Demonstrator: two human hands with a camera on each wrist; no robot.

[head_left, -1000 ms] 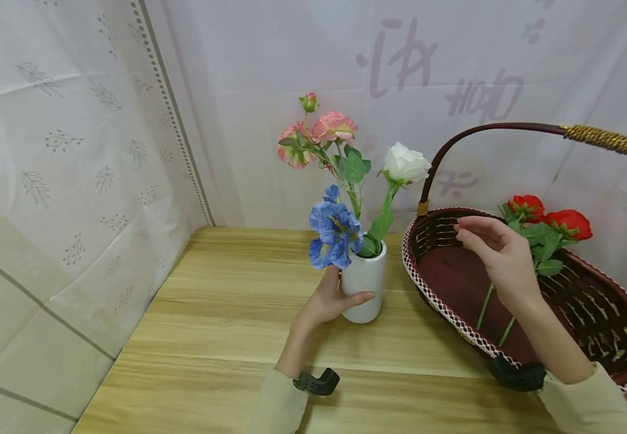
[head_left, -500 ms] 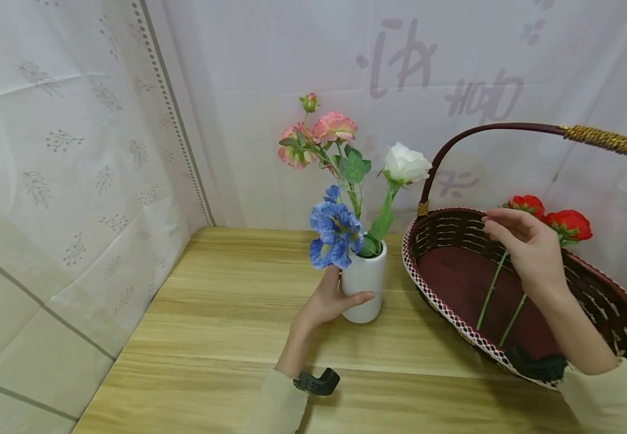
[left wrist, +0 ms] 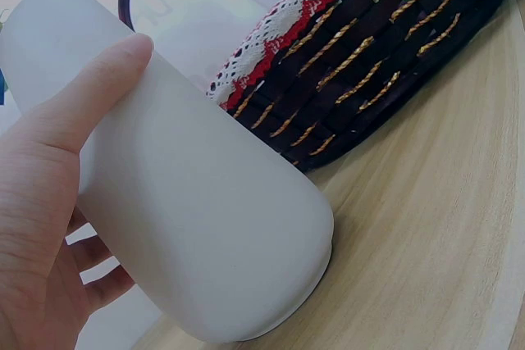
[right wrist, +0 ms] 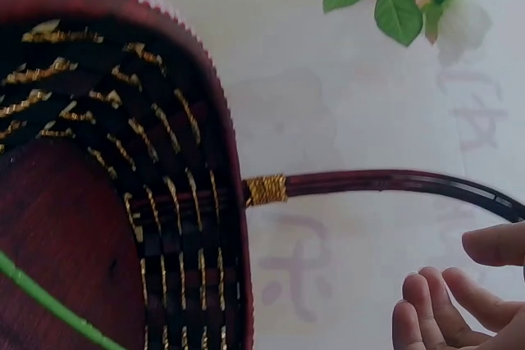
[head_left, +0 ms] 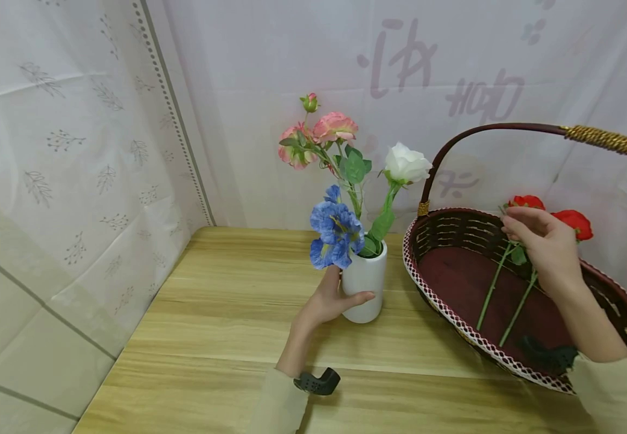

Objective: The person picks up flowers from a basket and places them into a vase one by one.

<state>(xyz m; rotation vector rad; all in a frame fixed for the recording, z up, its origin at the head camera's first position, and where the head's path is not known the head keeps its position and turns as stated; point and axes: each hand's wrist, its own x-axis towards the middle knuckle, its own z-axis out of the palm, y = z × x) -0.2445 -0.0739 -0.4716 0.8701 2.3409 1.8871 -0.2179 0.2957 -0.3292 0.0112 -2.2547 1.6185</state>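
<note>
By the left hand, the smooth white vase was gripped towards the far edge of the worktop, probably so that it was kept steady under its blue iris. Over the dark basket at the worktop's right side, woven with golden cord and lace-trimmed, the right hand was held loosely curved, nothing being seen between thumb and fingers. Beyond, red roses were propped by the far rim.

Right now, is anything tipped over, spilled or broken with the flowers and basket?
Nothing stands out. The white vase stands upright, the basket sits upright beside it, and the red flowers lean inside with no breaks showing.
</note>
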